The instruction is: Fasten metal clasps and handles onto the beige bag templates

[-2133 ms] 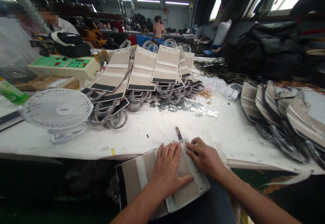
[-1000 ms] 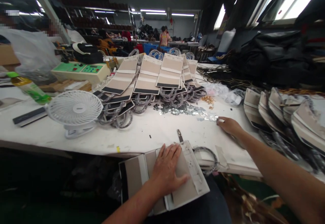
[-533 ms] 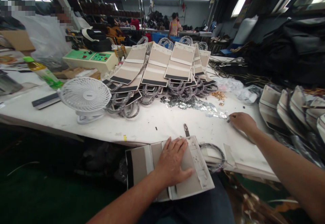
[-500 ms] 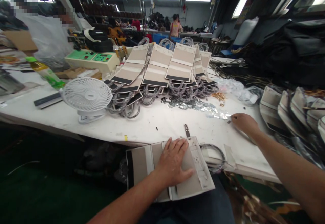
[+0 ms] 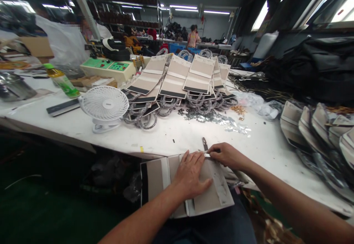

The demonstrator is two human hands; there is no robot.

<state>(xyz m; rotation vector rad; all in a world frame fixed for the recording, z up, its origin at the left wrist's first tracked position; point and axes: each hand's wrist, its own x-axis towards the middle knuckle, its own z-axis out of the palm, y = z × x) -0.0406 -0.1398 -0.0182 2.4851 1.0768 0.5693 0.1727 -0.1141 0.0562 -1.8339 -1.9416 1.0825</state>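
Now my left hand (image 5: 192, 175) flat, fingers spread, pinning beige panel (image 5: 204, 196) lower centre; right hand (image 5: 228, 155) pinching small metal piece (image 5: 208, 155) at top edge—keep aligned.

Small white desk fan (image 5: 105, 106) left on the white surface (image 5: 171, 135); green bottle (image 5: 62, 81) and control box (image 5: 109, 68) farther left; stacked beige panels (image 5: 177, 78) beyond; silvery scraps (image 5: 212, 117) centre.

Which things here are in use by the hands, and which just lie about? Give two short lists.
In use:
left hand, flat on the panel
right hand, pinching a small piece at the panel's top edge
metal tool, just beyond the fingers

Lying about:
fan
bottle
control box
stacked panels
glitter scraps
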